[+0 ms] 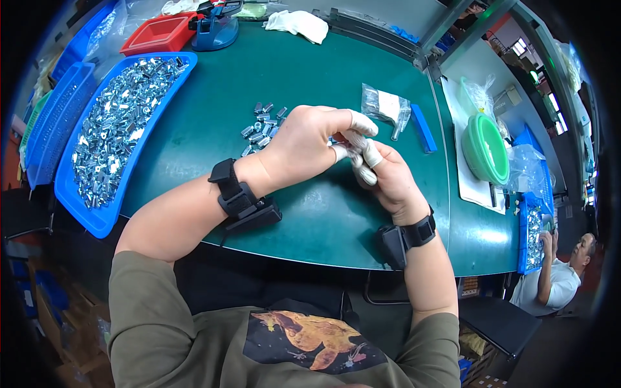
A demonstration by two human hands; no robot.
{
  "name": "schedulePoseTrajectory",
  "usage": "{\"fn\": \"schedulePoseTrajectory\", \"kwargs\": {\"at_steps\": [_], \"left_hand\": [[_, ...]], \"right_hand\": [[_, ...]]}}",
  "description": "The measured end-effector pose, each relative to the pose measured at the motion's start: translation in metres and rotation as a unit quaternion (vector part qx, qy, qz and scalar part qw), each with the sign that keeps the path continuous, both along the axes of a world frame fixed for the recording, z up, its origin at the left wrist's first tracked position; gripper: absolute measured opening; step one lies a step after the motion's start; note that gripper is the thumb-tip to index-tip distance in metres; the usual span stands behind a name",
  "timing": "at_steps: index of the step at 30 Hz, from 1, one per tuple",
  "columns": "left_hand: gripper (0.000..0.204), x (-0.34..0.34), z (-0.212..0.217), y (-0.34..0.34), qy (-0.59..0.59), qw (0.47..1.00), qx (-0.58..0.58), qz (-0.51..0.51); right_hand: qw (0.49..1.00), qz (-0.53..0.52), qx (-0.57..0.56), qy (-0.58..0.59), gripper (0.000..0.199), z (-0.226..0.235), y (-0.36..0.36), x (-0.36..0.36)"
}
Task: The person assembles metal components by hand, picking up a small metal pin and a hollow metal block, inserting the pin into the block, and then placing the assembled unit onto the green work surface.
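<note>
My left hand (304, 143) and my right hand (388, 181) meet above the middle of the green table (213, 116). Both wear white finger cots on the fingertips, and the fingertips pinch together around something small that they hide. A small pile of shiny metal parts (261, 126) lies on the table just behind my left hand. A black band with a small box sits on each wrist.
A blue tray (103, 220) full of metal parts lies at the left, with more blue trays beside it. A clear plastic bag (385, 107) and a blue bar (424, 128) lie behind my hands. A green bowl (485, 152) stands right. Another person (559, 271) sits at lower right.
</note>
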State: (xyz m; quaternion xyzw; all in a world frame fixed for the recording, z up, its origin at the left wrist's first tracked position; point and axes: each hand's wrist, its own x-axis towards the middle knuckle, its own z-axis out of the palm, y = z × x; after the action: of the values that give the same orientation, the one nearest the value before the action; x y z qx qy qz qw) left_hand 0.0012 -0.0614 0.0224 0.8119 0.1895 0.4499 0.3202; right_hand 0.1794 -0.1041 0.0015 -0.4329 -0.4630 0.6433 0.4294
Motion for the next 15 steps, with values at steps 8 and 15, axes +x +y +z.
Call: {"fn": "schedulePoseTrajectory", "kwargs": {"at_steps": [8,15], "left_hand": [[0.032,-0.004,0.004,0.0,-0.011,0.999,-0.047,-0.011],[0.023,-0.026,0.011,0.044,-0.166,0.973,-0.16,0.012]], "right_hand": [[0.997,0.026,-0.018,0.072,0.024,-0.003,-0.002,-0.002],[1.0,-0.016,-0.001,0.02,0.023,-0.004,0.004,0.004]]}}
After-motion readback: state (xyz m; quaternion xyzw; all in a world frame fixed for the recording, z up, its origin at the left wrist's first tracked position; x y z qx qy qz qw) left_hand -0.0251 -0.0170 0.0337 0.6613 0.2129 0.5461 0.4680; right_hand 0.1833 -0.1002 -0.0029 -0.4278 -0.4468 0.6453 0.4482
